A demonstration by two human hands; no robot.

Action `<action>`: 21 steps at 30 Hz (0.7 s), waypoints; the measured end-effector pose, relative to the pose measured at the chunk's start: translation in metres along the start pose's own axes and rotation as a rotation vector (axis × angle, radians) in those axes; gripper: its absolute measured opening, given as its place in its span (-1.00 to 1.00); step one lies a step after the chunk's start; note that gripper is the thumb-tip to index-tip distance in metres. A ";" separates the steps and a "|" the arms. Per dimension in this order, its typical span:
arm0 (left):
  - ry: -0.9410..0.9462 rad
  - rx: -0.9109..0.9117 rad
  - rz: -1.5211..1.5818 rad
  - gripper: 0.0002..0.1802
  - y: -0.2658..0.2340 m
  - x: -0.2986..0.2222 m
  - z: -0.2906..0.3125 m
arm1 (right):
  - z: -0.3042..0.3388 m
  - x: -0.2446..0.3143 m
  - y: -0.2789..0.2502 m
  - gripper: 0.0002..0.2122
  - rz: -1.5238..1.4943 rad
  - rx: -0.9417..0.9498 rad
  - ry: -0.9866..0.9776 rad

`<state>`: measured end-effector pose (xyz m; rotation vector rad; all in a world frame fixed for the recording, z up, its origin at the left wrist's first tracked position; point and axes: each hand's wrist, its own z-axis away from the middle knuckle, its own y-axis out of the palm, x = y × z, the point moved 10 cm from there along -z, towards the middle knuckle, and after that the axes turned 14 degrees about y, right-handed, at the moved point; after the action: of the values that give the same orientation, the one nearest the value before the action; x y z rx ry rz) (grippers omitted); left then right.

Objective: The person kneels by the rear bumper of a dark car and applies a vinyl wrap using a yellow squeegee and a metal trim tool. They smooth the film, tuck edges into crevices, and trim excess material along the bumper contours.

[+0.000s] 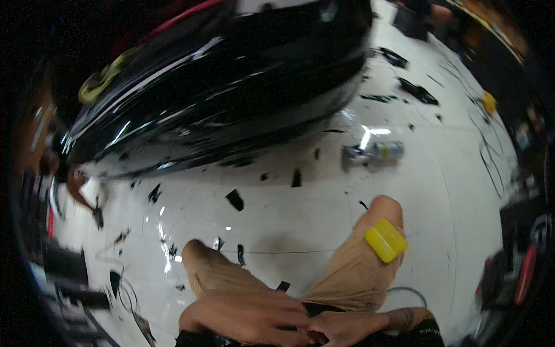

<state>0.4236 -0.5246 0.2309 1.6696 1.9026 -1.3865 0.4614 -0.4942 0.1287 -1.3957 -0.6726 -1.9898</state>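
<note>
My left hand and my right hand meet low in front of my waist, above my lap. The fingers of both are bent and closed together. Whatever they hold, if anything, is hidden or too small to make out. A flat yellow squeegee-like piece rests on my right thigh, near the knee, touched by neither hand. Beyond my knees, the glossy black body panel of a vehicle spans the upper part of the view, with bright light reflections on it.
Black scraps are scattered over the white floor. A clear, shiny bottle-like object lies beyond my right knee. Another person is by the panel's left end. Cables run along the right side; a yellow-green cloth lies on the vehicle.
</note>
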 end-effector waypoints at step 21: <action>-0.792 0.124 -1.482 -0.30 -0.151 0.194 0.076 | 0.106 -0.125 -0.187 -0.09 0.520 -1.352 0.320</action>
<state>0.2037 -0.4441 0.1255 -0.6643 2.3735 -2.0434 0.4254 -0.2674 0.0327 -1.5438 1.3028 -2.0953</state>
